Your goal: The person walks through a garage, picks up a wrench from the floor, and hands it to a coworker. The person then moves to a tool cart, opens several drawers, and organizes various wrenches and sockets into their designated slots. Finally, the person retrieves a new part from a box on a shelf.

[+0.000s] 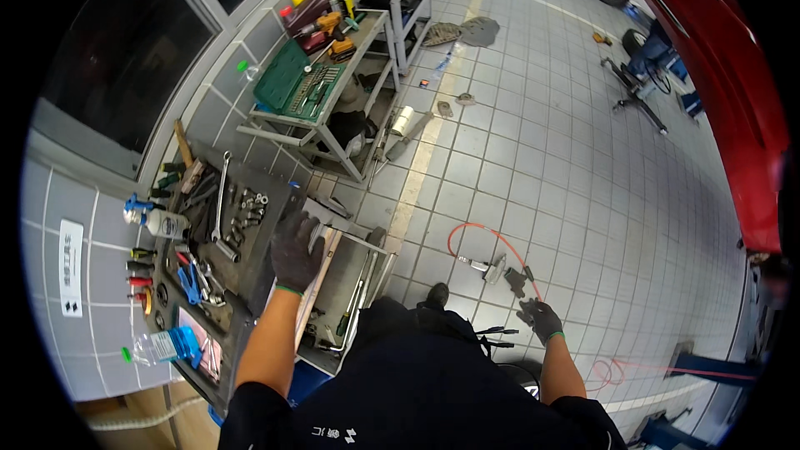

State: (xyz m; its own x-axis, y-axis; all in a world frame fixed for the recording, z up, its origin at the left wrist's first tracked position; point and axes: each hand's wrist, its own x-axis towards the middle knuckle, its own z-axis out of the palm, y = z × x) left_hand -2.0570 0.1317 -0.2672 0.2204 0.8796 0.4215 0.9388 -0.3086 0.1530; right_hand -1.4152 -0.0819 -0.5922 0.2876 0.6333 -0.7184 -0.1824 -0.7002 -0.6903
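My left hand (296,254), in a dark grey glove, is at the side of the black-topped tool cart (279,187), above an open drawer (354,262). Its fingers are stretched out, and a small shiny edge shows beside them. Inside the drawer lie long metal tools (354,307). A combination wrench (222,196), several sockets (250,208) and blue-handled pliers (189,283) lie on the cart top. Over the tiled floor hangs my right hand (542,319), gloved too, with loosely parted fingers and nothing in it. Near it on the floor is an air tool (495,268) on a red hose (500,237).
Beyond the cart stands a grey metal trolley (367,42) with a green socket case (287,75) and orange drills (333,33). A spray bottle (162,221) stands by the tiled wall. To the right is a raised red car (717,75); a jack stand (637,92) is near it.
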